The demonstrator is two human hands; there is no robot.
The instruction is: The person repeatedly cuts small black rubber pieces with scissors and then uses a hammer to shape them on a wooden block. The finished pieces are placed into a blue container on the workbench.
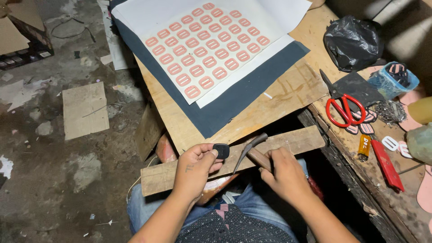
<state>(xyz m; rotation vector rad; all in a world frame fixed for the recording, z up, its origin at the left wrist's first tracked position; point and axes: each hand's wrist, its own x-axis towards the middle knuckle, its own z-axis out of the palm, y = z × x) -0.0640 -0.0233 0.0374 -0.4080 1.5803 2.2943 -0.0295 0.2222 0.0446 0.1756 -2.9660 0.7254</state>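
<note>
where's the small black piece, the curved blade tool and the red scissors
small black piece [221, 150], head view, middle of its flat face
curved blade tool [248, 150], head view, mid blade
red scissors [343, 110], head view, the red handle loops

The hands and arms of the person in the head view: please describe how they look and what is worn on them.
Both forearms are bare; no sleeves, gloves, watch or rings are visible. The left hand has a small dark marking, perhaps a tattoo, on its back near the wrist. The right hand shows no marking. Below the arms, the person wears a dark shirt with small pale dots and blue denim trousers.
</note>
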